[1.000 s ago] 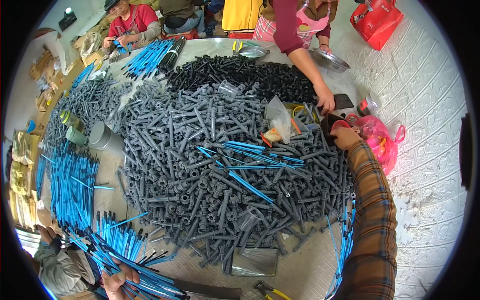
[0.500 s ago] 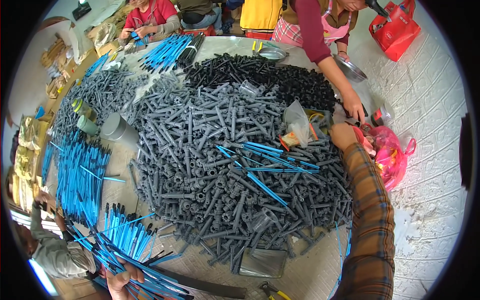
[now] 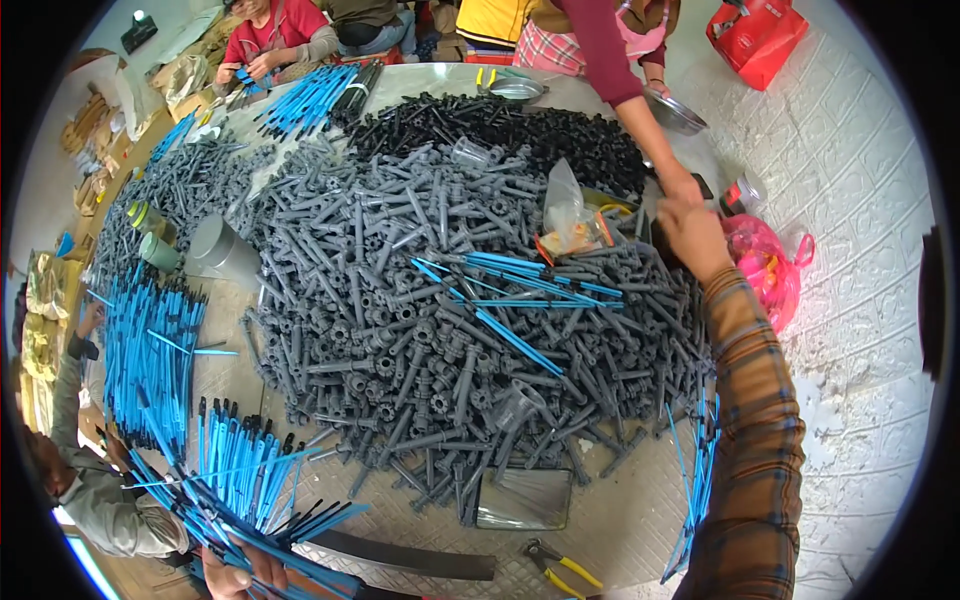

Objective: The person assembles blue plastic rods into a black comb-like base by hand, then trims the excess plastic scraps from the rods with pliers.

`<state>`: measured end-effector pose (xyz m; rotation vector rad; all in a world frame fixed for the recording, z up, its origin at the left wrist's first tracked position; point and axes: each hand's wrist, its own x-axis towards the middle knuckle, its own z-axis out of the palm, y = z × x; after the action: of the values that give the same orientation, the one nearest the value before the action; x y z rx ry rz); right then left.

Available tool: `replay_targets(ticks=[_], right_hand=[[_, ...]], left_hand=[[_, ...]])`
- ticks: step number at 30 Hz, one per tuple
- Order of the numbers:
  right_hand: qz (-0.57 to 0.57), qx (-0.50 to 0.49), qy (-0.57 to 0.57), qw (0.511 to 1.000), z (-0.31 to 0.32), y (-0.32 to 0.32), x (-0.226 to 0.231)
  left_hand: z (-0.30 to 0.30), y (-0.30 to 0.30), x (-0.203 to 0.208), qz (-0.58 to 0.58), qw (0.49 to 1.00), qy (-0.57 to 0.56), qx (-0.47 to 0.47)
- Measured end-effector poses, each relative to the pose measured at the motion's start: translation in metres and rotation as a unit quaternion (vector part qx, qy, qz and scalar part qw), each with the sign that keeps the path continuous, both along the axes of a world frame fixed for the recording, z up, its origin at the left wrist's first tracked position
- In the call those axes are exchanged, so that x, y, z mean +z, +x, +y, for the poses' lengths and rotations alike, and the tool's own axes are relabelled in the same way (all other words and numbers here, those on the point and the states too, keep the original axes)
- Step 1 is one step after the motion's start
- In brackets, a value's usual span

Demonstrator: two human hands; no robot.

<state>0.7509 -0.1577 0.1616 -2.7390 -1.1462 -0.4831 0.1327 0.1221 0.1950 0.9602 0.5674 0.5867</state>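
Note:
My left hand, at the lower left, is closed round a loose bundle of blue rods with black ends. The rods fan out over the table edge. At the far right, my right hand is stretched out with its fingers curled, meeting a co-worker's hand. Whatever lies between the fingers is hidden. Just right of it is a pink plastic bag. A clear bag with orange print lies to its left, on a big heap of grey plastic pipe-like parts.
Several blue rods lie across the heap. Blue rods crowd the left side. Black parts are piled at the back. Yellow-handled pliers, a wrapped tray and a dark curved strip lie near the front edge.
The whole view has shifted slightly. My right hand has moved from beside the pink bag to the co-worker's hand. My left hand still grips the blue rods. The pliers show more fully.

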Motion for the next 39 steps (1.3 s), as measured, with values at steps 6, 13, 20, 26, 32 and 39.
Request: replay_targets(ticks=[6, 13, 20, 26, 32, 39], right_hand=[[0.087, 0.03, 0.321, 0.942, -0.032, -0.053, 0.018], [0.127, 0.063, 0.439, 0.887, -0.069, -0.189, 0.015], [0.169, 0.216, 0.222, 0.936, -0.095, -0.398, 0.018], [0.45, 0.364, 0.163, 0.799, -0.051, -0.605, -0.031], [0.385, 0.251, 0.365, 0.809, -0.015, -0.695, -0.091], [0.504, 0.143, 0.437, 0.731, -0.018, -0.732, -0.122]], left_hand=[[0.003, -0.014, -0.049, -0.023, 0.994, 0.019, -0.104], [-0.016, -0.006, -0.11, -0.046, 0.974, 0.072, -0.212], [-0.061, -0.047, -0.082, -0.105, 0.94, 0.172, -0.276], [-0.112, -0.122, -0.035, -0.114, 0.919, 0.225, -0.303], [-0.164, -0.134, -0.087, -0.018, 0.97, 0.15, -0.189], [-0.155, -0.164, -0.111, -0.18, 0.952, -0.048, -0.244]])
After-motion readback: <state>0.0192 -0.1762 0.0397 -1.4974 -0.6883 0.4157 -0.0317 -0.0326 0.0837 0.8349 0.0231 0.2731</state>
